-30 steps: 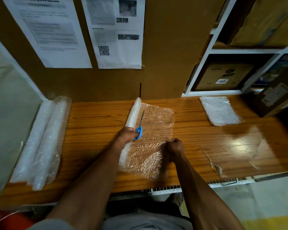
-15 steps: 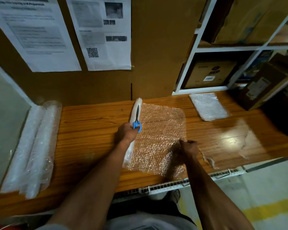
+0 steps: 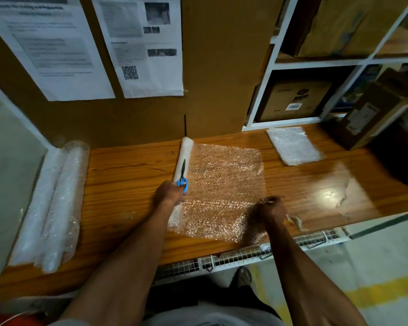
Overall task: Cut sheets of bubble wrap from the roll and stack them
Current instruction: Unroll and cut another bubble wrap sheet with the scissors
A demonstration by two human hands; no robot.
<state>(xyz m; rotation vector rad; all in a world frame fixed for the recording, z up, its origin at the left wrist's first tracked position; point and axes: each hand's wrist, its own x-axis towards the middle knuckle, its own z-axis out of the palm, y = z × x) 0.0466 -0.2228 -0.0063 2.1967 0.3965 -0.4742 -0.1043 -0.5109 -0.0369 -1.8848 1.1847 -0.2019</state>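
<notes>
The sheet [image 3: 224, 189] is pulled wider from the roll [image 3: 183, 158] at frame centre. The right hand [image 3: 270, 209] pinches its near right edge; the left hand [image 3: 169, 192] grips closed scissors [image 3: 182, 176] on the roll. Stack [image 3: 293, 148] lies upper right.

Dim warm light, glare patch on the wooden table [image 3: 325, 194], wide-angle bending at edges, posters [image 3: 137, 43] blurred

The bubble wrap roll [image 3: 183, 161] lies under the left hand [image 3: 169, 195], which holds blue-handled scissors [image 3: 182, 177]. Its unrolled sheet [image 3: 224, 187] spreads flat to the right hand [image 3: 270, 209], which pinches its edge. Cut sheets stack [image 3: 293, 148] lies beyond the right hand.
</notes>
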